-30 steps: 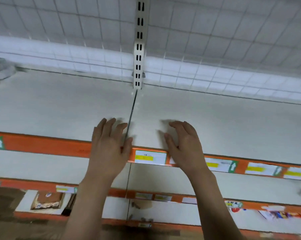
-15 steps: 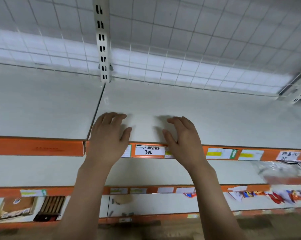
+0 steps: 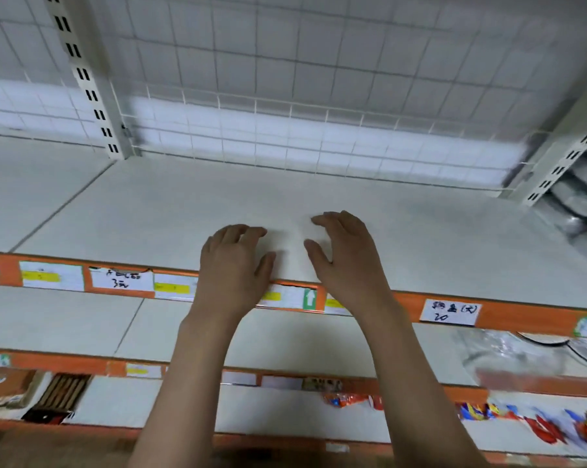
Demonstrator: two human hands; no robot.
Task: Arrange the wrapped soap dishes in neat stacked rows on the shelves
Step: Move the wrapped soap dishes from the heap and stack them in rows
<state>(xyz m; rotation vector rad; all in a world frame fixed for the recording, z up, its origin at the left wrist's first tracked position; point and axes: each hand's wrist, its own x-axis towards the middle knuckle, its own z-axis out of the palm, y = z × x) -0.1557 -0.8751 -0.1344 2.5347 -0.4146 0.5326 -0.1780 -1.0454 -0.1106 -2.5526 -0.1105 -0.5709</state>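
Found only at the far right edge, beyond the slanted right upright (image 3: pixel 562 163): a pile of grey, wrapped shapes, blurred, taken to be the wrapped soap dishes (image 3: pixel 586 197). Sat well apart from both hands. Could not tell their number or how tidily stacked.

Held nothing in the left hand (image 3: pixel 233 261): fingers loosely curled, thumb spread, poised over the near edge of the top shelf (image 3: pixel 150 214). Likewise the right hand (image 3: pixel 344 261), just beside the left and a little farther in, fingers bent and parted, thumb out, gripping nothing. Could not tell whether the fingertips touched the shelf or hung just above it.

Saw no dishes on the white span under and around the hands, between the left upright (image 3: pixel 86 79) and the right one, with the wire grid (image 3: pixel 319 96) behind. Judged this bay not yet stocked: no row laid, every stack here left to build, a dish to be fetched first.

Noted paper labels along the orange rail (image 3: pixel 521 315), a clear plastic wrapper (image 3: pixel 508 359) on the next shelf down at right, and bright snack packets (image 3: pixel 555 430) lower at near right.
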